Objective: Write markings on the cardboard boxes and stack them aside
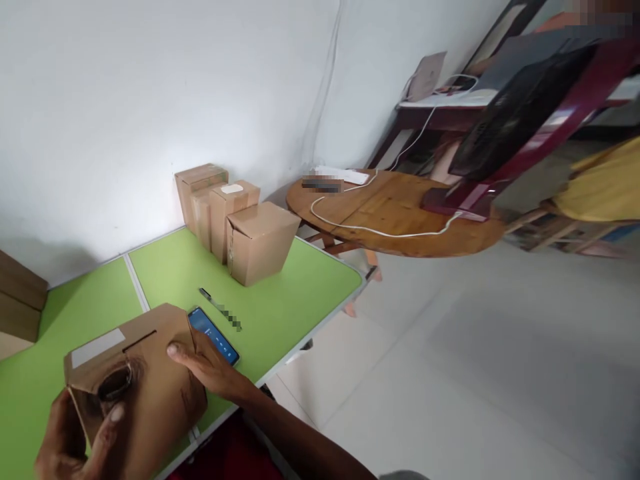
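A brown cardboard box [160, 373] is held tilted between both hands over the near part of the green table. It has a white label [99, 348], a dark narrow slit and a ragged hole [115, 383] near its left end. My left hand [75, 437] grips the lower left corner, thumb on the face below the hole. My right hand [210, 363] clasps the right edge, its thumb on the face and its other fingers hidden behind. Just beyond that hand lies a phone [215, 335] with a lit screen, partly covered. A pen [219, 307] rests past the phone.
Several cardboard boxes [265, 243] stand along the back of the green table [305, 293], near the wall. Another box [20, 300] is at the left edge. To the right, a wooden table [385, 207] bears a dark red fan [525, 127] and a white cable [370, 230].
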{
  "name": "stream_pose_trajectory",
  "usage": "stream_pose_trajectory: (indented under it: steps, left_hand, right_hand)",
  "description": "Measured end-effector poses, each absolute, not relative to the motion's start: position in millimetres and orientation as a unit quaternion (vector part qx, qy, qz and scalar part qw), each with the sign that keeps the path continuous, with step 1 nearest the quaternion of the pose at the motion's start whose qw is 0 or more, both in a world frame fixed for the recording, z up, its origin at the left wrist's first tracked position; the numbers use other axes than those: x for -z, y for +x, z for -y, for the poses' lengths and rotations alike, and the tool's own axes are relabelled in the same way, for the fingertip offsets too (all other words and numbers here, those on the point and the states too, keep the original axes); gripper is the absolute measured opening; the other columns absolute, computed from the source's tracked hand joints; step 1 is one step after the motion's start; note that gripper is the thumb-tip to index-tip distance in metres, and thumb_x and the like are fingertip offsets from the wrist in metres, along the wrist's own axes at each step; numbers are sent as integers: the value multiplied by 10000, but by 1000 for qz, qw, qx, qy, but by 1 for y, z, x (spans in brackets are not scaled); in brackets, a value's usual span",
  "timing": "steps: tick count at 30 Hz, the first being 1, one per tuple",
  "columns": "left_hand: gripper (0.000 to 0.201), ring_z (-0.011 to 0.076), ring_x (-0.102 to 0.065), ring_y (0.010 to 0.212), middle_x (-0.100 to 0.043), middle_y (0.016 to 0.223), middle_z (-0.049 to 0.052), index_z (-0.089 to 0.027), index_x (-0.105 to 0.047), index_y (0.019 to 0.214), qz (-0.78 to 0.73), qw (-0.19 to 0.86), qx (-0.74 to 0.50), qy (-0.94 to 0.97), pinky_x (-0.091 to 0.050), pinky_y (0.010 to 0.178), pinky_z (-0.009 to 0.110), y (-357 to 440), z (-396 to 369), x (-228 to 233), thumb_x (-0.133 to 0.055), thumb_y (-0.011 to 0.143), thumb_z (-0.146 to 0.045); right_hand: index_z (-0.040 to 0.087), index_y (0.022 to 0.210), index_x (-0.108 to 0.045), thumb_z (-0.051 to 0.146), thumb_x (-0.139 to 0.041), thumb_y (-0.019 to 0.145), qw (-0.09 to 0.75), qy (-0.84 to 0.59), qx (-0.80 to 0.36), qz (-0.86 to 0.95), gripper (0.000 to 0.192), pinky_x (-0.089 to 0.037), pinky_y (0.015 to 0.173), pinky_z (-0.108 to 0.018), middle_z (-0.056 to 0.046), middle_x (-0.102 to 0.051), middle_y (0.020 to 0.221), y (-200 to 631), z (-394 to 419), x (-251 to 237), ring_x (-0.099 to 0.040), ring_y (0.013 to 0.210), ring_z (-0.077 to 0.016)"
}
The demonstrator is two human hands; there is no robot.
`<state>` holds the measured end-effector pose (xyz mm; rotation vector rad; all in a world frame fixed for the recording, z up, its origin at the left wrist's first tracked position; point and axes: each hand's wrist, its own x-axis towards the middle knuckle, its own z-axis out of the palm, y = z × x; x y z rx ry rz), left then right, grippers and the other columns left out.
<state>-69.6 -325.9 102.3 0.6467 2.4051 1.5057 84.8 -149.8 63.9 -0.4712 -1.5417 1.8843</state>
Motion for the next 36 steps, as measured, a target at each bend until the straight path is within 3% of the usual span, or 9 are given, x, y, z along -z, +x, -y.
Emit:
stream_pose_trajectory:
  steps: [7, 13, 15, 19, 22, 26, 29, 32, 36]
  left_hand:
    - [916, 460, -699, 1326, -782, 1376, 159, -235, -696, 1392, -801, 181, -531, 209, -531, 1157, 650, -53, 315, -95, -833, 736, -859]
    - [903, 453, -714, 1269, -809, 1278, 143, -223, -702, 1335, -809, 181, -528, 183, -575, 1061, 587, -70, 310, -78, -848, 664, -809]
    - [861, 459, -711, 1238, -809, 1246, 136, -233, -704, 1287, -823, 164, -516, 170, -571, 1038, 598, -67, 308, -81, -827, 659, -809]
    - [795, 463, -699, 1219, -783, 1241, 142, -243, -721, 1314, -851, 101, -480, 189, -543, 1029, 631, -49, 305, -92, -741, 744, -798]
    - [904, 453, -710, 1151, -763, 1227, 171, -200, -714, 1435, -862, 46, -454, 220, -579, 962, 613, -39, 306, -94, -676, 783, -826]
    - [1092, 445, -719, 1184, -773, 1267, 176, -203, -532, 1707, -857, 30, -436, 274, -636, 914, 579, -36, 309, -87, -671, 840, -852]
    - [1175, 462, -697, 1305, -735, 1399, 206, -207, -357, 1805, -834, 40, -466, 293, -610, 1058, 652, -31, 310, -85, -671, 883, -864]
    - [1223, 474, -563, 1539, -533, 1714, 227, -273, -117, 1859, -808, 56, -503, 303, -421, 1285, 729, -23, 313, -89, -660, 931, -856]
    - [1270, 496, -376, 1687, -359, 1852, 216, -327, -21, 1856, -801, 87, -503, 312, -260, 1365, 743, -17, 320, -96, -680, 916, -868]
  right_hand:
    - [238, 1428, -722, 599, -728, 1011, 354, -194, -669, 624, 552, -583, 1157, -441, -96, -822, 1387, 89, 149, -56, -761, 1314, -308]
    - [225, 1324, -757, 564, -788, 979, 347, -236, -631, 652, 485, -637, 1060, -464, -89, -843, 1255, 88, 150, -53, -803, 1152, -304]
    - [224, 1447, -701, 588, -905, 886, 372, -273, -597, 656, 700, -591, 1184, -512, -126, -795, 1402, 82, 154, -56, -755, 1319, -339]
    - [213, 1734, -397, 595, -1075, 676, 426, -343, -530, 648, 1313, -474, 1348, -569, -218, -570, 1710, 68, 167, -70, -547, 1615, -398]
    - [197, 1787, -251, 661, -1087, 632, 447, -351, -486, 663, 1499, -467, 1355, -615, -260, -481, 1760, 68, 179, -83, -481, 1660, -434]
    - [203, 1809, -187, 741, -1088, 585, 442, -353, -423, 708, 1612, -419, 1381, -665, -272, -393, 1800, 78, 185, -92, -380, 1709, -465]
    - [219, 1766, -320, 751, -1084, 580, 405, -332, -405, 749, 1508, -428, 1366, -680, -256, -393, 1800, 82, 180, -92, -357, 1712, -476]
    - [217, 1607, -529, 694, -1058, 696, 393, -286, -386, 784, 1156, -460, 1341, -639, -237, -489, 1730, 83, 174, -91, -466, 1640, -432]
    - [240, 1467, -608, 590, -1032, 783, 384, -248, -389, 800, 877, -507, 1293, -587, -205, -529, 1682, 83, 171, -96, -521, 1570, -392]
